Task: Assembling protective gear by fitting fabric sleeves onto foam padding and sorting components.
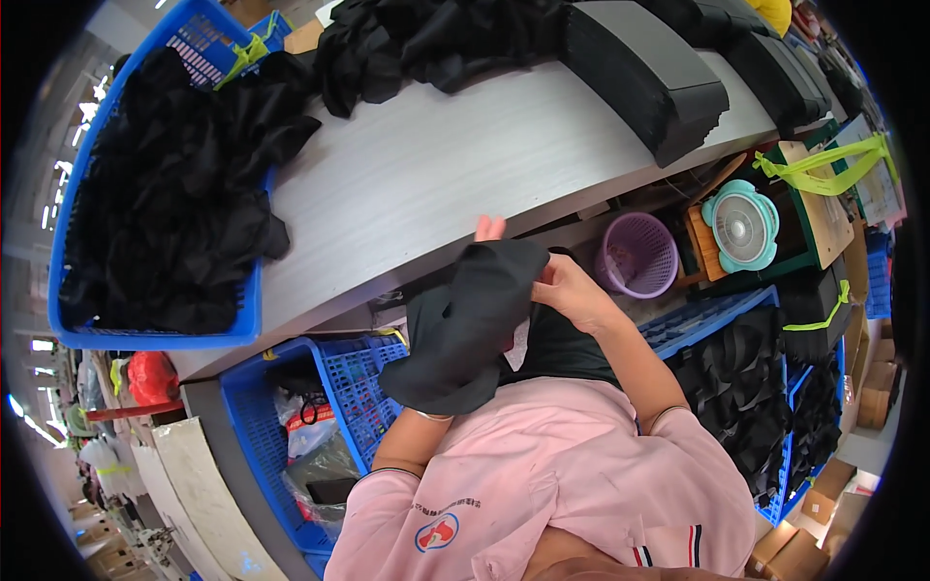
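One black cloth piece (465,310) is being worked, held up btwn the hands over the lap, just off the near edge of the table (407,165). Looks mid-piece, i.e. this one isn't done. Plenty left, I'd judge: a loose heap (170,203) fills the blue crate (160,341) at far L, w/ more loose cloth (426,48) along the table's far side. A neat stack (639,73) sits at far R, prob. sorted pcs; can't tell whether it's finished work or supply.

Pose: R hand (576,292) comes in from the R, elbow bent, forearm angled up & inward; its thumb & fingers pinch the cloth's R edge. L hand (490,229) is mostly under the cloth, which drapes over wrist & part of forearm; only a few fingertips poke out past the top edge, close together. Can't tell if they grip.
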A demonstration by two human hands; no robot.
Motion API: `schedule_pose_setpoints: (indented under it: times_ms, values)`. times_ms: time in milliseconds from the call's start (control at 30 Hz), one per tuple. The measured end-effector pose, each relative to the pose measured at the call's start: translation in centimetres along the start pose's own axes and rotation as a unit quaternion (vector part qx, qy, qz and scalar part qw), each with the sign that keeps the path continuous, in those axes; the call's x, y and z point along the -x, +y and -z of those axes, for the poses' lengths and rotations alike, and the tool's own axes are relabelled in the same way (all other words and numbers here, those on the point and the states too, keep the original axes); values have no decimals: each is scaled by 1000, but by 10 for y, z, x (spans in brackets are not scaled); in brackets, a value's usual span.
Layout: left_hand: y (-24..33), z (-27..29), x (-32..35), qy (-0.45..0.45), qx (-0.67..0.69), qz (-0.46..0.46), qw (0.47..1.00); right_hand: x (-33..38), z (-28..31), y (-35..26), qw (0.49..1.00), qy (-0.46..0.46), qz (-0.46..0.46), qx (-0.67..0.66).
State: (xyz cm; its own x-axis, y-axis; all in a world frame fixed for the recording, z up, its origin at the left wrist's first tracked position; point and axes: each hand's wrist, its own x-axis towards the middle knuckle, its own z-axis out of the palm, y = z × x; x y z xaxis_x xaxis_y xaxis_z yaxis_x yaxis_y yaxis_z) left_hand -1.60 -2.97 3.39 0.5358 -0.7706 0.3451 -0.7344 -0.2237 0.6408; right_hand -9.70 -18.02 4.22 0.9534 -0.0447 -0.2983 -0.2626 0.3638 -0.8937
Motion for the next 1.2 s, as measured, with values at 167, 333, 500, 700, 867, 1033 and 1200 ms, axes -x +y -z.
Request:
schedule_pose_setpoints:
  times_ms: [167, 333, 500, 700, 867, 1033, 1200]
  values:
    - [-16, -3, 37, -26, -26, 71, 997, 5, 14, -14, 998, -43, 20, -36]
    - [-94, -42, 95, -41, 233, 147, 960, -8, 26, -19, 982, -32, 90, -163]
    - [-153, -86, 144, -15, 459, 219, 861, -44, 20, -48, 983, 44, 109, -142]
    - [-69, -13, 63, 155, 667, 169, 708, -23, 19, -31, 948, 107, 289, 81]
    - [-63, -26, 62, 109, 587, 191, 779, -18, -1, 0, 743, 194, 463, 442]
    - [-52, -37, 64, 53, 494, 220, 839, -35, 2, -1, 595, 257, 535, 541]
    - [-36, -42, 73, 26, 760, 257, 597, -41, 9, 0, 539, 221, 521, 623]
